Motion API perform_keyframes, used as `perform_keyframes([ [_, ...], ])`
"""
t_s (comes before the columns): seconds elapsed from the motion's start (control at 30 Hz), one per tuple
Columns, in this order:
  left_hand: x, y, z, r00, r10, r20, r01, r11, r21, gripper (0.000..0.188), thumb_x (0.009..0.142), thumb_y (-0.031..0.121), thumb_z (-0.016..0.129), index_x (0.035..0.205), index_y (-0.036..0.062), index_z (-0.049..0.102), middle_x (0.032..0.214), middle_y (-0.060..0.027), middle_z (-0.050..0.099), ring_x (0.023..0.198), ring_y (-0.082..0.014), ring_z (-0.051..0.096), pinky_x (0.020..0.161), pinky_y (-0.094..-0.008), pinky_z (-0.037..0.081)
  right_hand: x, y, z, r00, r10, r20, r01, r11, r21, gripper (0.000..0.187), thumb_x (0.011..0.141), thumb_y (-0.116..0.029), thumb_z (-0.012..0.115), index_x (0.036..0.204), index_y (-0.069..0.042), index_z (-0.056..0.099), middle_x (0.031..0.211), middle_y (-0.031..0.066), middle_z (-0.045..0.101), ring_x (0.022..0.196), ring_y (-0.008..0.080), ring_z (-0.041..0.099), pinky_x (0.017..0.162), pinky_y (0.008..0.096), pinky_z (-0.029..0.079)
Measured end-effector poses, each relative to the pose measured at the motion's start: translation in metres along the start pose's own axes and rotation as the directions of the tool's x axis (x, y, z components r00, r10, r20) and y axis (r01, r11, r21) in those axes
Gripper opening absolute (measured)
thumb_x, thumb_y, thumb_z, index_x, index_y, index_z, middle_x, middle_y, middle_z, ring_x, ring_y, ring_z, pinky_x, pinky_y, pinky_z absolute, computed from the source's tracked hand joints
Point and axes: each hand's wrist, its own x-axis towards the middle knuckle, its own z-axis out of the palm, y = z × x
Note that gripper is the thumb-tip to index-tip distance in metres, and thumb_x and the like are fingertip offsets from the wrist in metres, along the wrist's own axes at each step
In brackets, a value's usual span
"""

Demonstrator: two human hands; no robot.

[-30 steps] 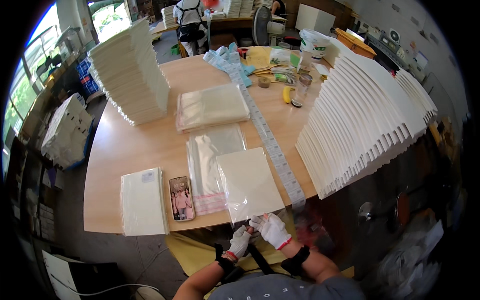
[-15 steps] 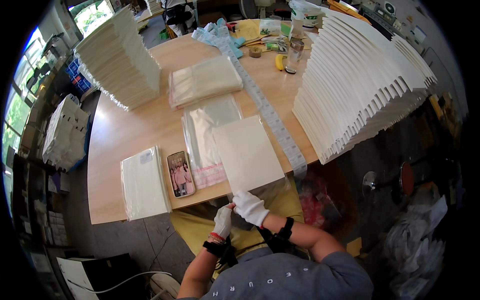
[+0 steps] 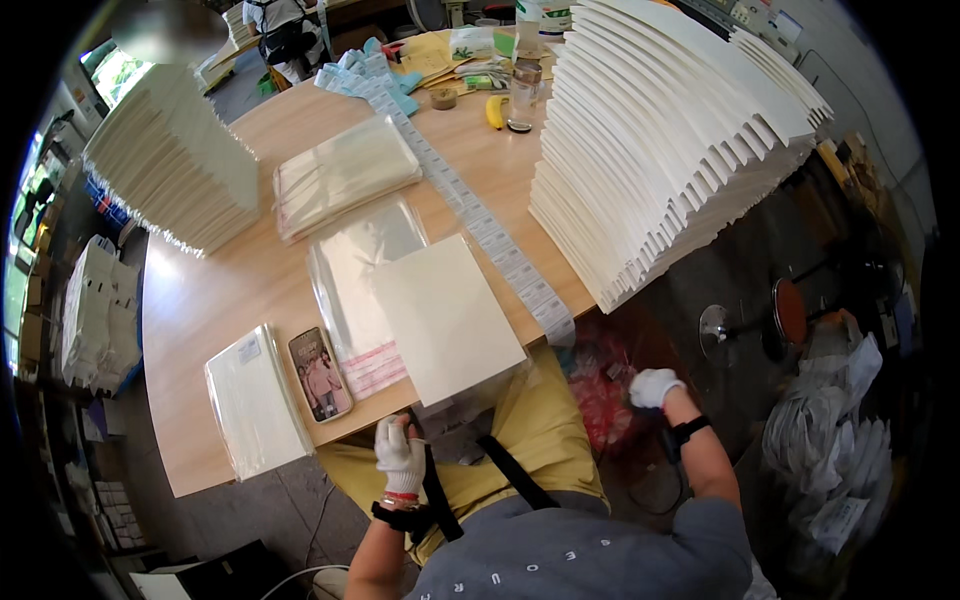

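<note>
My left hand (image 3: 400,452), in a white glove with bare fingertips, is above my lap by the table's front edge. Its fingers are curled in, with nothing visible in them. Out to the right, my gloved right hand (image 3: 655,388) is closed beside a red see-through plastic bag (image 3: 600,400) below table height; whatever it may hold is hidden. Nearest to my left hand on the table lies a cream-white sheet or board (image 3: 450,315), its near end in clear film reaching past the edge. Under its left side are flat clear plastic sleeves (image 3: 365,280) with a pink-marked band.
A phone (image 3: 320,375) lies beside bagged white sheets (image 3: 258,400). Behind are more clear sleeves (image 3: 345,175) and a label strip (image 3: 480,225). Tall white stacks stand left (image 3: 175,160) and right (image 3: 660,150). A banana (image 3: 496,112) and glass bottle (image 3: 523,95) sit at the back.
My hands have parted from the board's near edge. The right has swung out to the right beside the red bag; the left has stayed near the table edge. The whole view has shifted.
</note>
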Motion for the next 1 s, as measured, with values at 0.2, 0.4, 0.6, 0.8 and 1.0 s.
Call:
perform_keyframes([
  [0.2,0.045,0.013,0.003,0.811,0.585,-0.006,-0.54,0.754,0.374,0.019,0.073,0.012,0.075,0.081,0.0092,0.058,0.105,-0.0061,0.06,0.097,-0.0259,0.055,0.074,-0.0391,0.049,0.055,-0.124,-0.043,0.821,-0.156,-0.549,0.522,0.594,0.612,0.029,0.09,-0.032,0.058,0.096,-0.005,0.061,0.085,0.0153,0.064,0.075,0.0339,0.061,0.067,0.0408,0.049],
  [0.4,0.055,0.012,-0.01,0.775,0.618,0.132,-0.625,0.78,0.014,0.018,0.069,0.01,0.071,0.073,0.0118,0.053,0.091,0.0023,0.063,0.078,-0.0198,0.061,0.066,-0.0352,0.049,0.069,-0.12,-0.072,0.375,-0.578,-0.724,0.883,0.46,0.09,0.009,0.08,-0.013,0.064,0.084,-0.005,0.064,0.077,0.0072,0.066,0.068,0.0274,0.063,0.059,0.0361,0.05],
  [0.6,0.029,0.002,0.006,0.981,0.004,0.192,-0.013,0.999,0.047,0.016,0.079,0.016,0.067,0.071,0.008,0.056,0.068,-0.0081,0.061,0.059,-0.0256,0.059,0.055,-0.0356,0.047,0.07,-0.14,-0.062,0.717,-0.305,-0.628,0.637,0.653,0.41,0.012,0.085,-0.018,0.056,0.081,-0.006,0.058,0.073,0.0143,0.064,0.066,0.0332,0.062,0.058,0.0431,0.048],
  [0.8,0.023,0.006,0.006,0.846,-0.449,0.286,0.463,0.886,0.019,0.028,0.088,0.023,0.062,0.069,0.0027,0.054,0.056,-0.015,0.055,0.052,-0.0326,0.057,0.049,-0.0397,0.042,0.061,-0.159,-0.049,0.762,0.124,-0.636,0.32,0.781,0.536,0.02,0.085,-0.027,0.057,0.082,-0.008,0.052,0.067,0.0168,0.059,0.065,0.0383,0.059,0.057,0.0475,0.046],
  [1.0,0.039,0.031,-0.004,0.998,-0.044,0.042,0.041,0.998,0.056,0.014,0.083,0.017,0.065,0.078,0.0053,0.06,0.068,-0.0141,0.06,0.062,-0.0342,0.059,0.057,-0.0441,0.046,0.073,-0.098,-0.033,0.681,0.463,-0.567,0.144,0.675,0.724,0.025,0.083,-0.024,0.065,0.082,-0.004,0.049,0.077,0.0147,0.06,0.068,0.0349,0.059,0.064,0.044,0.046],
])
